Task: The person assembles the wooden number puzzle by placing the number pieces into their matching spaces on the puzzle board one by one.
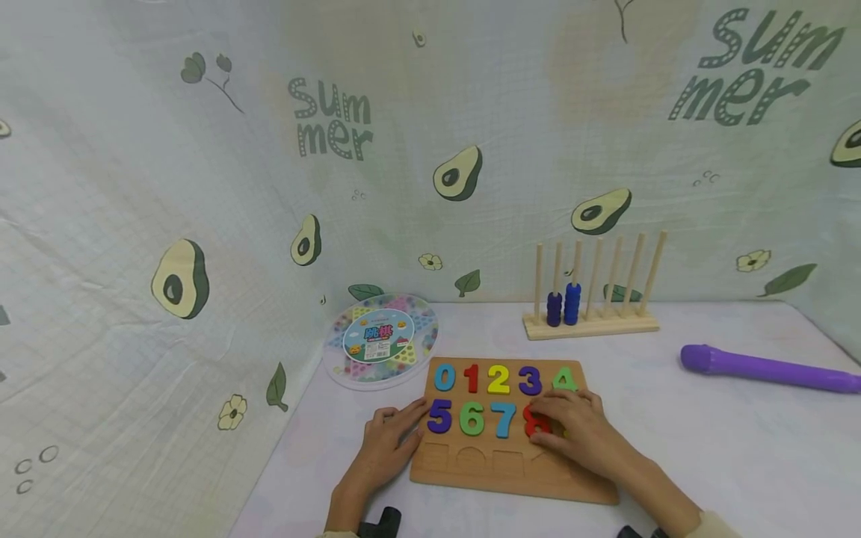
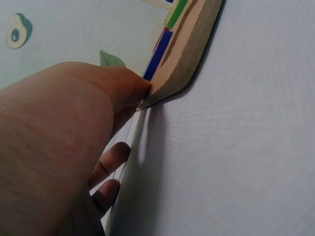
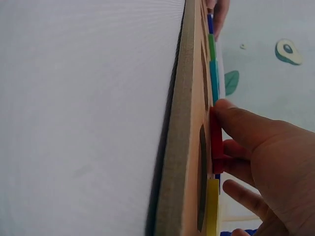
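A wooden number board (image 1: 464, 478) lies flat on the table with colored digits 0 to 8 in two rows. My right hand (image 1: 578, 426) is over its right side, thumb and fingertips pinching the red number 8 (image 3: 216, 140) by its edges. Part of the yellow piece (image 3: 212, 206) beside it is covered by this hand in the head view. At the board's left edge, near the purple number 5 (image 1: 440, 416), my left hand (image 1: 388, 444) rests with index finger and thumb against the wood. Its other fingers are loosely bent in the left wrist view.
Behind the board to the left lies a round game board (image 1: 427, 321) with a label. A wooden peg stand (image 1: 605, 326) with blue beads on two pegs stands at the back. A purple stick (image 1: 773, 366) lies at the right. Printed cloth (image 1: 511, 112) hangs behind the table.
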The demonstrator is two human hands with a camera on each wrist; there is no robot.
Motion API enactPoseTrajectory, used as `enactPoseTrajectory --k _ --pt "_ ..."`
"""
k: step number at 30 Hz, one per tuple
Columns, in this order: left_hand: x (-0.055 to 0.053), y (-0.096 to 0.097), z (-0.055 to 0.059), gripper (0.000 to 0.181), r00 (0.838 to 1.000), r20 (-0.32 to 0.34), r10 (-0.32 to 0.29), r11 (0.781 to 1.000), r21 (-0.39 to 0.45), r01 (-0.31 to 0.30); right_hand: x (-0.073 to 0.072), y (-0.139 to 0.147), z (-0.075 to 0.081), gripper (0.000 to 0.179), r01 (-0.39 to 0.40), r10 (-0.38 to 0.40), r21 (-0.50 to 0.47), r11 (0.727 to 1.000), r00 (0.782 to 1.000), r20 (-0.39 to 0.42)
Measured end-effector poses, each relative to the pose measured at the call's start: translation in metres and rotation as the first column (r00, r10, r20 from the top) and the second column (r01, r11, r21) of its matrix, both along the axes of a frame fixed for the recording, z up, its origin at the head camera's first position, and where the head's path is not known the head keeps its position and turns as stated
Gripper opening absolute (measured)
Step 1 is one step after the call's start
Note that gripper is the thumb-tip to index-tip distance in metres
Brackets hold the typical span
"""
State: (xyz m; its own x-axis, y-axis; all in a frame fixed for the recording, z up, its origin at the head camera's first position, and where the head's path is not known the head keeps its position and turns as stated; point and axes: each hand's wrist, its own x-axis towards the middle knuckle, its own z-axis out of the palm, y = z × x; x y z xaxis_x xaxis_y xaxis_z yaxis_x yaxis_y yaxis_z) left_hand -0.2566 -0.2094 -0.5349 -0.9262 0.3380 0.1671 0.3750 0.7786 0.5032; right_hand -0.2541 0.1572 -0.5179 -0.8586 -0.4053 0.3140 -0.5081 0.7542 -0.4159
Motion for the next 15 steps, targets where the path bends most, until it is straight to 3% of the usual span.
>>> enactPoseTrajectory --k 15 --pt "-0.0008 -0.0003 -0.0009 0.045 1.0 -0.004 -0.003 1.0 -0.016 0.003 -0.0008 -0.002 -0.0055 0.046 0.029 -0.031 -0.02 0.999 0.997 -0.071"
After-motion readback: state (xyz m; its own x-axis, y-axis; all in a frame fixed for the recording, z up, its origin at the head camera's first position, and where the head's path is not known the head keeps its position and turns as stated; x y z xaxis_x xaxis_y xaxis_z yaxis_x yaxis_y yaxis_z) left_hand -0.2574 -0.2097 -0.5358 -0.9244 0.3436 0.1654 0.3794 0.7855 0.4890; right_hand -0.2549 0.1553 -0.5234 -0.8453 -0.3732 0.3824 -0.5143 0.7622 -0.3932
